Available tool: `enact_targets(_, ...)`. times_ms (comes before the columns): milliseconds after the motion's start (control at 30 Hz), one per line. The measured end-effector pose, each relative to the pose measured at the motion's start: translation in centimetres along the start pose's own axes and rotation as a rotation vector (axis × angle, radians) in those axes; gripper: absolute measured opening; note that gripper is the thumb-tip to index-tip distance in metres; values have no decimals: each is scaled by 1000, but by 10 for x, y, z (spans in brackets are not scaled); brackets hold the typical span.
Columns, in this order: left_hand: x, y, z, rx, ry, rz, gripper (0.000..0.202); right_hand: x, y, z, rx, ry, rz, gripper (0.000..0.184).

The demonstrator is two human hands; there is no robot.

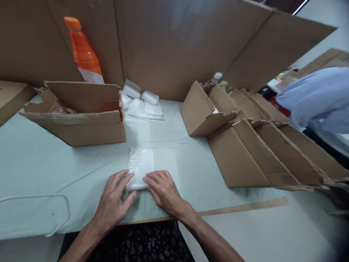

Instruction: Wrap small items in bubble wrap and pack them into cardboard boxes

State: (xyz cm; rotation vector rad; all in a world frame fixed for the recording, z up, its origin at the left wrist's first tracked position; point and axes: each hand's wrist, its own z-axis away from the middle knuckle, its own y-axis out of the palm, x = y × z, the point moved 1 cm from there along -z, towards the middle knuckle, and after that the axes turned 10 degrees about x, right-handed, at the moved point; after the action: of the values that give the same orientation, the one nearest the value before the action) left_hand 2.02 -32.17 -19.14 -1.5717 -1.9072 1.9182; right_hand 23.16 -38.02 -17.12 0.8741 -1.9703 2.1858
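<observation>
A sheet of white bubble wrap (140,163) lies flat on the pale green table cover (40,163), its near end rolled or folded over something I cannot make out. My left hand (116,198) presses on the left of that rolled end, fingers curled over it. My right hand (163,190) presses on its right side, fingers bent onto the wrap. Both hands sit near the table's front edge.
An open cardboard box (81,120) stands at the back left, an orange bottle (83,52) behind it. Small bubble-wrapped packets (141,102) lie at the back centre. Several flattened cardboard boxes (259,145) fan out on the right. A person's light blue sleeve (316,98) shows at far right.
</observation>
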Motion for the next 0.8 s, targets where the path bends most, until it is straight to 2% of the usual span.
enact_targets(67,-3,-5,9,58,54,56,35,0,-2,3,21,8,-118,30)
enact_targets(167,-3,-7,12,101,3,110,28,4,-8,15,25,-6,-194,34)
enact_targets(300,4,-1,-3,72,-121,48,28,8,-9,23,-87,32,-11,42)
enact_targets(400,6,2,-12,8,-231,87,35,3,0,13,-19,6,59,41)
enact_targets(467,5,0,-9,-35,-377,249,48,-3,5,3,-42,52,12,36)
enact_targets(533,1,-1,-3,-41,-535,529,65,-7,7,-5,-126,136,-121,32)
enact_targets(600,-4,-1,3,-11,-632,834,77,-6,7,-6,-157,181,-291,30)
enact_targets(667,-10,0,5,32,-664,1050,84,-2,6,-4,-104,130,-416,27)
enact_targets(733,-16,3,1,41,-670,1118,86,1,3,2,-60,81,-438,27)
enact_targets(800,-21,5,-5,59,-638,1097,85,0,-1,7,-77,88,-406,44)
